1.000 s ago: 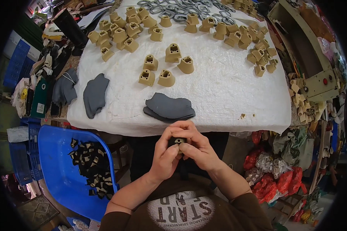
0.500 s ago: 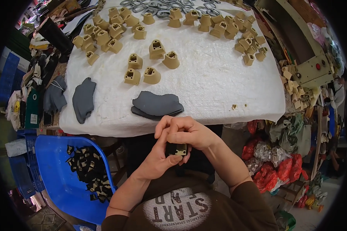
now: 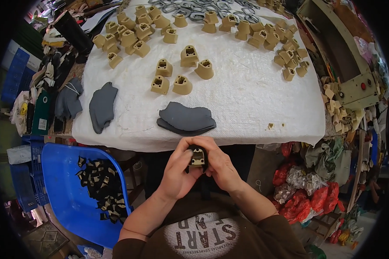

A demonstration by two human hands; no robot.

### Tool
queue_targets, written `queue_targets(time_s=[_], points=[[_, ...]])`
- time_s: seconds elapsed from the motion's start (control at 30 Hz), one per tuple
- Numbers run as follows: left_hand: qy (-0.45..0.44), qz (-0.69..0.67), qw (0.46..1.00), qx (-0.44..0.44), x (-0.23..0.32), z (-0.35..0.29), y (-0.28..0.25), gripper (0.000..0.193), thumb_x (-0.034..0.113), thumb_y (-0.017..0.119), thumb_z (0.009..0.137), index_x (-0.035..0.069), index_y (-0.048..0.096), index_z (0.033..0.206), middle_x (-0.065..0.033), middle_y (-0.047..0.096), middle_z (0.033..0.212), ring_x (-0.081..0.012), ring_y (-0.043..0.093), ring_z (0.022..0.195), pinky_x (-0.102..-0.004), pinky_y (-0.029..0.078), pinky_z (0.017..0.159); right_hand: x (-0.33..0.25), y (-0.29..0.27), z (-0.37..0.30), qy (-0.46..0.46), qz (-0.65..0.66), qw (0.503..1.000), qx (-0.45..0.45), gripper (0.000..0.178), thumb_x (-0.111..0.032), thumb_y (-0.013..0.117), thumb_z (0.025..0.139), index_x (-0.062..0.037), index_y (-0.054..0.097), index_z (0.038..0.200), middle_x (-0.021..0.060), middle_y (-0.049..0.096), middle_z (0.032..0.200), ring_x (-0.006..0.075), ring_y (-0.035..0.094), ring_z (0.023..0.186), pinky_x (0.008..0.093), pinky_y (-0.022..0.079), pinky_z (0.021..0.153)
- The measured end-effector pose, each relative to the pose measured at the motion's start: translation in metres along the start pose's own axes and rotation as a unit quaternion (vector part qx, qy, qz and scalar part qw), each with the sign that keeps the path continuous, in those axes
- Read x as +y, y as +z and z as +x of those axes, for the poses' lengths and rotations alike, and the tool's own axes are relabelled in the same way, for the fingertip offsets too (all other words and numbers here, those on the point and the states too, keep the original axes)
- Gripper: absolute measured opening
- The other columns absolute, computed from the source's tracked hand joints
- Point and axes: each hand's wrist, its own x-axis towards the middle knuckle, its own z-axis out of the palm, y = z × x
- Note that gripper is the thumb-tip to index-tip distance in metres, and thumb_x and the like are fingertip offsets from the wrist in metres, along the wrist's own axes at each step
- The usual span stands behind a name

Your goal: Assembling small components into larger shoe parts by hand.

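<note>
In front of my chest, close to the table's near edge, my left hand [image 3: 177, 175] and my right hand [image 3: 221, 166] are closed together round a shoe heel [image 3: 198, 161]. Its tan top with small holes faces up, and a black covering wraps its sides. My fingers hide much of that covering. On the table beyond my hands lies a stack of dark grey curved sheet pieces [image 3: 186, 116]. Farther back, several bare tan heels [image 3: 189, 57] stand in a small group.
More tan heels [image 3: 127, 38] crowd the far side of the white-covered table [image 3: 237, 103], with grey rings [image 3: 199, 11] behind. More grey pieces [image 3: 103, 108] lie left. A blue tub [image 3: 65, 185] at lower left holds black-covered heels [image 3: 101, 185]. Red bags [image 3: 294, 207] sit at right.
My right hand has come off the top of the heel to its right side, so more of the heel shows. The whole view has shifted slightly.
</note>
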Motion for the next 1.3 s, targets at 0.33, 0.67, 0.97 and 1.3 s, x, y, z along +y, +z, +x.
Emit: queue_targets(time_s=[0.33, 0.67, 0.97, 1.3], points=[[0.037, 0.101, 0.993, 0.049, -0.007, -0.004, -0.002, 0.035, 0.022, 0.044, 0.089, 0.005, 0.039, 0.119, -0.0069, 0.051, 0.1, -0.0129, 0.054, 0.086, -0.0306, 0.048, 0.075, -0.009, 0.001, 0.007, -0.09, -0.078, 0.993, 0.024, 0.03, -0.014, 0.049, 0.092, -0.0052, 0.054, 0.12, 0.0092, 0.045, 0.114, 0.0151, 0.05, 0.086, 0.0259, 0.045, 0.073], [0.355, 0.669, 0.65, 0.063, 0.003, 0.005, 0.006, 0.068, -0.003, 0.07, 0.069, -0.001, 0.038, 0.13, -0.0163, 0.051, 0.116, -0.024, 0.052, 0.098, -0.0324, 0.045, 0.081, -0.013, -0.006, 0.011, -0.096, -0.305, 0.945, 0.069, 0.046, -0.017, 0.056, 0.086, -0.0025, 0.045, 0.128, 0.0171, 0.061, 0.098, 0.0263, 0.061, 0.083, 0.033, 0.047, 0.078], [0.129, 0.464, 0.875, -0.042, 0.002, 0.001, -0.014, 0.047, 0.014, 0.045, 0.091, -0.003, 0.034, 0.133, -0.0154, 0.054, 0.115, -0.0223, 0.055, 0.101, -0.0307, 0.04, 0.091, -0.013, -0.016, 0.008, -0.132, -0.279, 0.95, -0.044, 0.045, -0.014, 0.043, 0.089, -0.005, 0.04, 0.133, 0.0175, 0.06, 0.091, 0.0252, 0.059, 0.06, 0.0347, 0.048, 0.06], [-0.023, 0.413, 0.904, -0.106, 0.023, -0.005, -0.008, 0.055, 0.014, 0.047, 0.087, -0.001, 0.028, 0.136, -0.0141, 0.05, 0.118, -0.0175, 0.05, 0.107, -0.0291, 0.04, 0.091, -0.03, -0.024, 0.018, -0.137, -0.263, 0.955, -0.019, 0.018, -0.015, 0.051, 0.091, -0.0042, 0.062, 0.101, 0.0095, 0.054, 0.103, 0.0221, 0.049, 0.099, 0.0329, 0.038, 0.087]])
